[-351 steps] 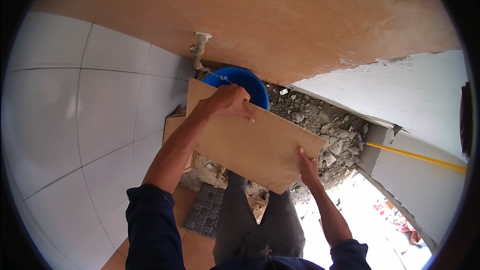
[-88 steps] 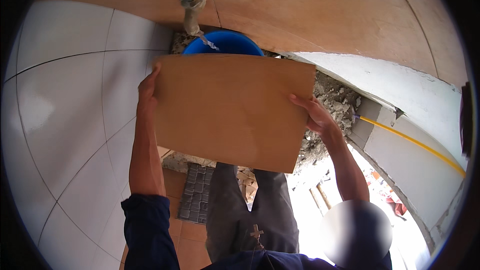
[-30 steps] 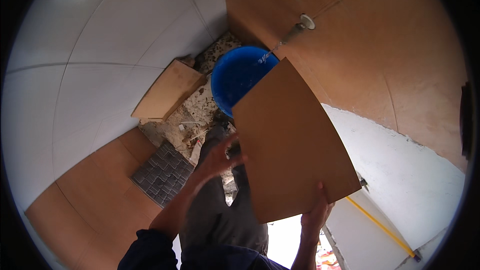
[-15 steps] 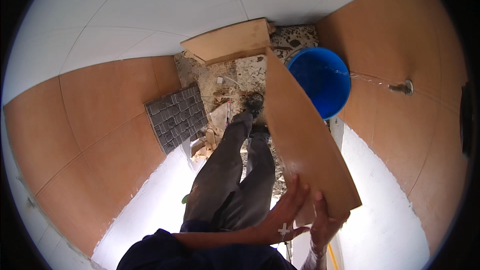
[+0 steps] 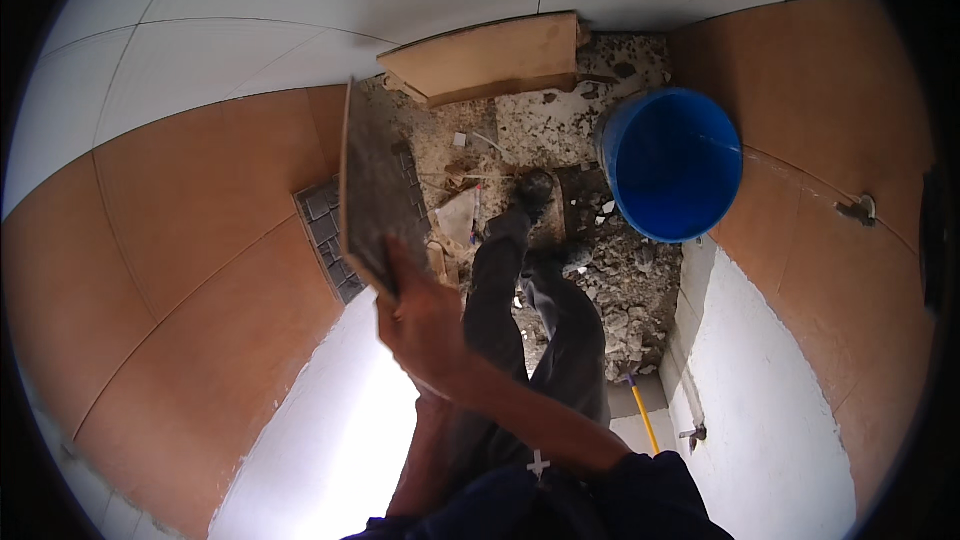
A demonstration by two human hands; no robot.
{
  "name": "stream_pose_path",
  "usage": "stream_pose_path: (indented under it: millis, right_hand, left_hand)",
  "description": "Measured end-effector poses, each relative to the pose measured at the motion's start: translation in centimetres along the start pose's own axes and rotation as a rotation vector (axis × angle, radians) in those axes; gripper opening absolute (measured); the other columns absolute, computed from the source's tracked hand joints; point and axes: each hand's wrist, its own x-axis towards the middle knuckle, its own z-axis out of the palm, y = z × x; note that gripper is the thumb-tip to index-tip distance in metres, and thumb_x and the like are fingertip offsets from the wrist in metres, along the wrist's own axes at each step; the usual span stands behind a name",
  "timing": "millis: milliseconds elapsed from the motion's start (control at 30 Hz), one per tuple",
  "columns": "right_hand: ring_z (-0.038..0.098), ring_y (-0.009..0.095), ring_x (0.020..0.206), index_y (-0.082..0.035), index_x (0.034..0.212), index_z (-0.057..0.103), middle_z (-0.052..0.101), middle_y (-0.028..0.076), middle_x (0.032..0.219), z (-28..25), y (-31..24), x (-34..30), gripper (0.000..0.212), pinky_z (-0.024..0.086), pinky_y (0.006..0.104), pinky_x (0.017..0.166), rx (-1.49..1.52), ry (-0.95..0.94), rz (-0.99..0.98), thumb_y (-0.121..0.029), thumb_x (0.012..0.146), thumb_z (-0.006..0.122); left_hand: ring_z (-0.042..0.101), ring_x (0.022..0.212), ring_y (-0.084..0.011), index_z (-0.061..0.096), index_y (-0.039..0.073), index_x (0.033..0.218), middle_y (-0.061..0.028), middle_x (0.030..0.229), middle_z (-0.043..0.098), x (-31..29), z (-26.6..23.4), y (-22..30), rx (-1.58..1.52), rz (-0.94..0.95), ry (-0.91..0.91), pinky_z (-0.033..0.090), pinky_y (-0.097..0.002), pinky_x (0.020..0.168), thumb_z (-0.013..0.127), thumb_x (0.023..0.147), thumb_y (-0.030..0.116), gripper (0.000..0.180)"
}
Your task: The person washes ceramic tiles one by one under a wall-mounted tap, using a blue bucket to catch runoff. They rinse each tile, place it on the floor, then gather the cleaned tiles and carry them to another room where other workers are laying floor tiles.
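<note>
A long, thin tile [image 5: 383, 180] stands on edge at the left, its dark grey face turned to the right. My right hand [image 5: 432, 332] grips its lower end, fingers laid up along the grey face. Behind that hand runs my left forearm [image 5: 425, 445], up toward the same end of the tile. The left hand's fingers are hidden, so its grip does not show. Partly covered by the held tile is a dark panel with a brick-like grid [image 5: 328, 230], resting against the left wall.
A blue bucket [image 5: 675, 165] stands at the right, below a wall tap [image 5: 858, 210] with water running from it. Another tan tile piece [image 5: 490, 58] leans on the far wall. Broken rubble [image 5: 635, 285] covers the floor around my feet. A yellow handle [image 5: 645, 418] lies lower right.
The tile has swung from right to left, and its grey face shows instead of the tan one. Both arms moved left with it. Rubble and the yellow handle are now uncovered.
</note>
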Motion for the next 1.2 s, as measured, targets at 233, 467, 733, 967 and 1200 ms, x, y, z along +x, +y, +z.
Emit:
stream_pose_path:
  millis: [233,467,733,967,1200]
  right_hand:
    - [0.064,0.041,0.085,0.014,0.128,0.035,0.052,0.036,0.114,7.7,-0.8,1.7,0.075,0.054,0.0397,0.072,-0.115,-0.339,0.088,-0.024,0.072,0.066]
    - [0.065,0.027,0.093,0.003,0.136,0.037,0.059,0.024,0.117,3.8,6.2,3.4,0.088,0.052,0.032,0.08,0.232,-0.635,0.289,-0.047,0.073,0.072]
    - [0.057,0.023,0.11,0.007,0.124,0.048,0.058,0.021,0.118,-14.9,25.4,-5.7,0.056,0.049,0.0327,0.089,0.272,-0.138,0.698,-0.016,0.08,0.073]
    - [0.064,0.017,0.092,0.005,0.12,0.054,0.066,0.013,0.1,-22.4,25.9,-12.7,0.046,0.049,0.0259,0.077,-0.03,-0.088,0.959,-0.018,0.083,0.068]
    - [0.064,0.012,0.091,-0.003,0.12,0.056,0.067,0.006,0.099,-19.5,24.4,-15.8,0.042,0.048,0.0252,0.073,0.227,0.046,1.142,-0.025,0.085,0.064]
  left_hand:
    - [0.051,0.055,-0.0129,0.055,-0.003,0.08,-0.0079,0.062,0.058,1.8,-6.4,-7.2,0.172,0.04,0.216,0.04,-0.0308,0.049,0.069,0.08,0.025,0.031]
    - [0.052,0.049,-0.0164,0.056,-0.005,0.09,-0.014,0.059,0.056,7.1,-7.5,-12.9,0.349,0.146,0.369,0.039,-0.0312,0.045,0.058,0.088,0.012,0.017]
    - [0.059,0.063,-0.0224,0.056,-0.006,0.098,-0.0182,0.074,0.062,11.0,-5.0,-19.2,0.314,-0.095,0.255,0.045,-0.0357,0.057,0.059,0.088,0.014,0.022]
    - [0.061,0.066,-0.0341,0.057,-0.006,0.094,-0.0221,0.074,0.062,13.0,-2.7,-24.2,0.391,-0.034,0.356,0.045,-0.04,0.06,0.061,0.086,0.018,0.025]
    - [0.062,0.076,-0.0405,0.06,-0.005,0.097,-0.0244,0.082,0.063,15.3,-0.7,-27.2,0.436,-0.02,0.358,0.045,-0.0456,0.066,0.064,0.082,0.017,0.027]
